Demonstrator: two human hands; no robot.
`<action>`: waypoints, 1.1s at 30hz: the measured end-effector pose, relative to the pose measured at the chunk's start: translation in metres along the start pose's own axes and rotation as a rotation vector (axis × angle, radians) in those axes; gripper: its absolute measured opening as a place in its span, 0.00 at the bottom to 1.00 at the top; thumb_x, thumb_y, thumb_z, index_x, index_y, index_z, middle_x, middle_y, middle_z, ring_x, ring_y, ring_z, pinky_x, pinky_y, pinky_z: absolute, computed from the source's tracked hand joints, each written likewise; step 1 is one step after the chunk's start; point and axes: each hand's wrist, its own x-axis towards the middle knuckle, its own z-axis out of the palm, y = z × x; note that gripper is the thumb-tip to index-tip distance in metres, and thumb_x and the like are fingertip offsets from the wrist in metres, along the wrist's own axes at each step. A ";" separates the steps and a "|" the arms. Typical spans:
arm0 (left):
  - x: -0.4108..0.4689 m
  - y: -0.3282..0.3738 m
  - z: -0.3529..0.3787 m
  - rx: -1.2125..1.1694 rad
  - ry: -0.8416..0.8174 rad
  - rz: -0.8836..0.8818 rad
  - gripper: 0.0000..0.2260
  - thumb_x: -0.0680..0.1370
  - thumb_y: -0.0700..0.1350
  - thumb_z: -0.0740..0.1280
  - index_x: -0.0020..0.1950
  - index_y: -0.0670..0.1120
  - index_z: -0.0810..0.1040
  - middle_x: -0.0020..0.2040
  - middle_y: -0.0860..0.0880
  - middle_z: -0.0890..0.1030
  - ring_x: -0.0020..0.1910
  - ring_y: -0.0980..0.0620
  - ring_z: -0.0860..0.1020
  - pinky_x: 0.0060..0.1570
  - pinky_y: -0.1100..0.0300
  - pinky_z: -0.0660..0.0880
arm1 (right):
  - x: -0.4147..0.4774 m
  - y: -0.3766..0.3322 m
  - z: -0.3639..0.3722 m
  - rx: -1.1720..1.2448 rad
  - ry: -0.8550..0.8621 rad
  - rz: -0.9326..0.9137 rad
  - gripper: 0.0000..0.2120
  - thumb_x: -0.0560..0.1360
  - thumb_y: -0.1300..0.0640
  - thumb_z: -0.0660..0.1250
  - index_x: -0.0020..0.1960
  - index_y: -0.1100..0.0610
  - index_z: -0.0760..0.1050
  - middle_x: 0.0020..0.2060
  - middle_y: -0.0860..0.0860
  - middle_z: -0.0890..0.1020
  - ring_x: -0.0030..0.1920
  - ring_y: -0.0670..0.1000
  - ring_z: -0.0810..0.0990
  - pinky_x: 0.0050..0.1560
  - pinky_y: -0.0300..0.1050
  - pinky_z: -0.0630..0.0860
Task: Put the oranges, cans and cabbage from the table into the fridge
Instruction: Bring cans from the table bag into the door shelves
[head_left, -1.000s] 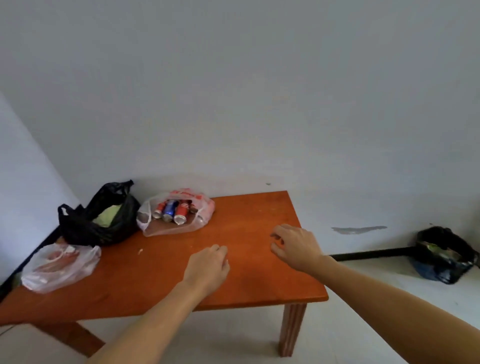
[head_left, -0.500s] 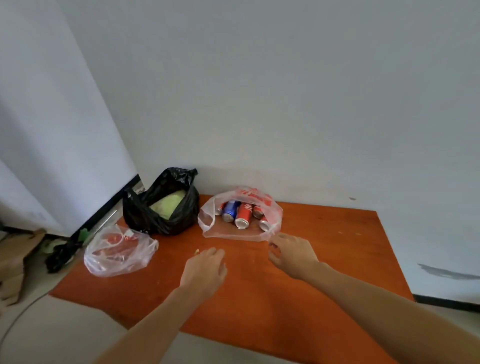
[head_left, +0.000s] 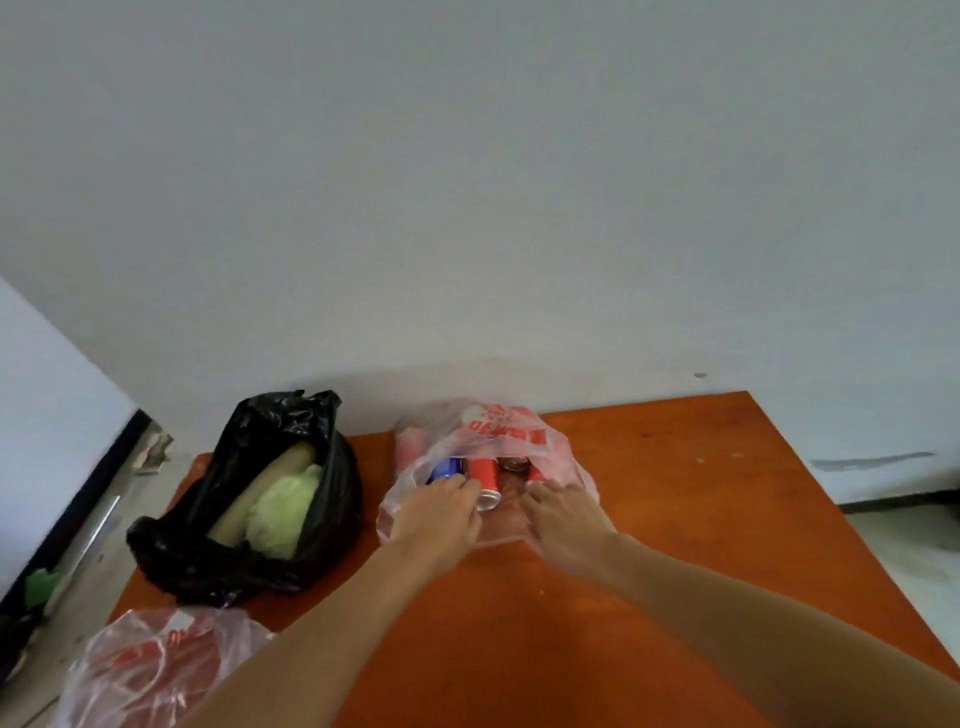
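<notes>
Head cam: both hands are at the mouth of the clear bag (head_left: 483, 441) of cans (head_left: 484, 475) on the orange counter (head_left: 675, 493). Left hand (head_left: 434, 519) and right hand (head_left: 563, 519) reach in; can't tell whether their fingers grip anything. Cabbage (head_left: 283, 506) sits in the black bag (head_left: 244, 561) just left, and another clear bag (head_left: 150, 670) lies at the near-left corner.

Single head-worn wide-angle view, looking forward and down from close above the near edge of an orange wooden table (head_left: 675, 519). Faces a plain white wall (head_left: 467, 182) at the far side, filling the upper half. Left edge takes in a strip of floor (head_left: 104, 519); forearms enter from the bottom.
</notes>
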 end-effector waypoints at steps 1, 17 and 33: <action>0.014 -0.002 0.006 0.013 -0.021 0.024 0.12 0.80 0.48 0.56 0.59 0.48 0.74 0.59 0.49 0.78 0.57 0.49 0.76 0.52 0.54 0.71 | 0.008 0.004 0.009 -0.025 -0.018 -0.007 0.16 0.79 0.52 0.55 0.62 0.57 0.72 0.59 0.53 0.76 0.58 0.56 0.75 0.54 0.53 0.70; 0.239 -0.038 0.093 0.297 -0.175 0.257 0.21 0.76 0.49 0.60 0.68 0.47 0.68 0.64 0.46 0.73 0.63 0.44 0.68 0.62 0.48 0.68 | 0.135 0.156 0.098 0.216 -0.047 0.213 0.26 0.77 0.48 0.63 0.73 0.53 0.63 0.70 0.51 0.70 0.70 0.52 0.69 0.71 0.49 0.63; 0.261 -0.039 0.130 0.408 -0.227 0.461 0.24 0.73 0.38 0.59 0.70 0.47 0.67 0.62 0.43 0.72 0.60 0.42 0.70 0.57 0.48 0.69 | 0.113 0.159 0.135 0.076 -0.138 -0.170 0.44 0.59 0.41 0.79 0.70 0.47 0.63 0.73 0.54 0.66 0.74 0.57 0.62 0.69 0.60 0.67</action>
